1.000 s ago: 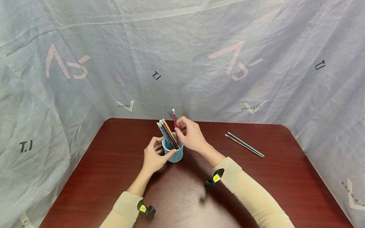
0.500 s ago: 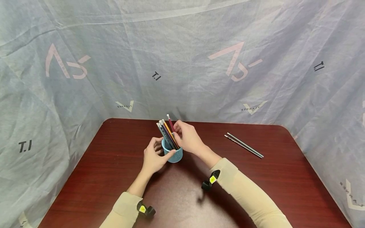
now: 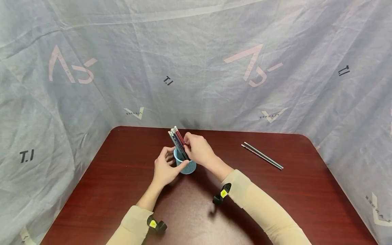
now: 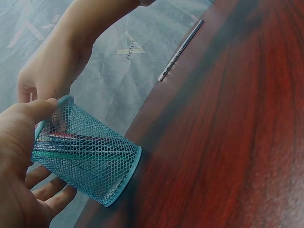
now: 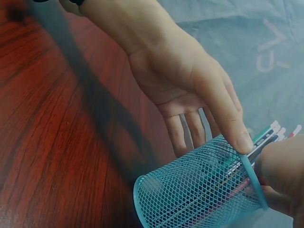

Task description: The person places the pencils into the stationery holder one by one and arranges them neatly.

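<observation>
A light blue mesh pencil cup (image 3: 187,168) stands on the table with several pencils (image 3: 176,138) leaning to its left, white erasers up. My left hand (image 3: 164,170) grips the cup from the left. In the right wrist view, that hand's thumb lies on the rim (image 5: 249,168) and its other fingers are round the far side. At the cup's right rim, my right hand (image 3: 199,149) pinches a red pencil (image 3: 179,133) that leans against the rest. Seen in the left wrist view, the right fingertips dip inside the mesh wall (image 4: 90,147). The orange pencil is hidden now.
Two loose pencils (image 3: 262,156) lie side by side on the dark red wooden table (image 3: 122,190), right of the cup. A grey cloth backdrop (image 3: 196,68) rises behind the table's far edge and along both sides. Each wrist wears a small black camera (image 3: 221,194).
My right hand has moved left and slightly down, lowering the red pencil into the cup until it leans with the others. The left hand has kept its hold on the cup.
</observation>
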A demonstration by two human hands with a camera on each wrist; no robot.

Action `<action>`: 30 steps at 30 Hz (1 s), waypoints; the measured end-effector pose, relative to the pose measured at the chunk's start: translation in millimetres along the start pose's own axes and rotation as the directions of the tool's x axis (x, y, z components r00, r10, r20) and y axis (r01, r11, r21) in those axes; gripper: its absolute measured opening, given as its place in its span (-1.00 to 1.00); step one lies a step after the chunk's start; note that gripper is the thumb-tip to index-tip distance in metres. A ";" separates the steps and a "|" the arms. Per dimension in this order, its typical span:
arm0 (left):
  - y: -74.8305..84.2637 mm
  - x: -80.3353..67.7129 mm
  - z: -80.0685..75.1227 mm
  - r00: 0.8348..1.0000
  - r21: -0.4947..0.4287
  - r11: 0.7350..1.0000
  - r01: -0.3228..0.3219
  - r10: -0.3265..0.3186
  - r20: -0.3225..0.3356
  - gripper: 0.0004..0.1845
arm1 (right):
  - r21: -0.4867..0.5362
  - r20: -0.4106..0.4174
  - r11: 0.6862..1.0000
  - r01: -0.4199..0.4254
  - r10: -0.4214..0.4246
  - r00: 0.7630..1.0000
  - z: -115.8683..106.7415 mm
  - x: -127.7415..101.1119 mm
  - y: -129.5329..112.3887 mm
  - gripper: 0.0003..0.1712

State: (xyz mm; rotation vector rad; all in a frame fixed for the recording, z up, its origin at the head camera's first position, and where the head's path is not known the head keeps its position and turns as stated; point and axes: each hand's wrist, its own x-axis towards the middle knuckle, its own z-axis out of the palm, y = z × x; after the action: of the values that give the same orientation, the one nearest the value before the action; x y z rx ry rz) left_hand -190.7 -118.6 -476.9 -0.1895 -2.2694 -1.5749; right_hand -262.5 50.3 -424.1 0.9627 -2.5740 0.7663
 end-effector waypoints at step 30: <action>2.4 -1.4 -0.9 0.999 0.009 0.999 0.031 -0.031 -0.009 -0.29 | 0.014 -0.069 1.000 -0.019 0.020 0.997 -31.1 -4.7 11.7 -0.95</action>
State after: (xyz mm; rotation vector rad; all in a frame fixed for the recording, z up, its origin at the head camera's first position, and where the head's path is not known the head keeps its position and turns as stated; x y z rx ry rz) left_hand -188.5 -118.4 -475.1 -0.1458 -2.2826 -1.5776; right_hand -264.4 77.9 -405.2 0.9005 -2.5251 0.8091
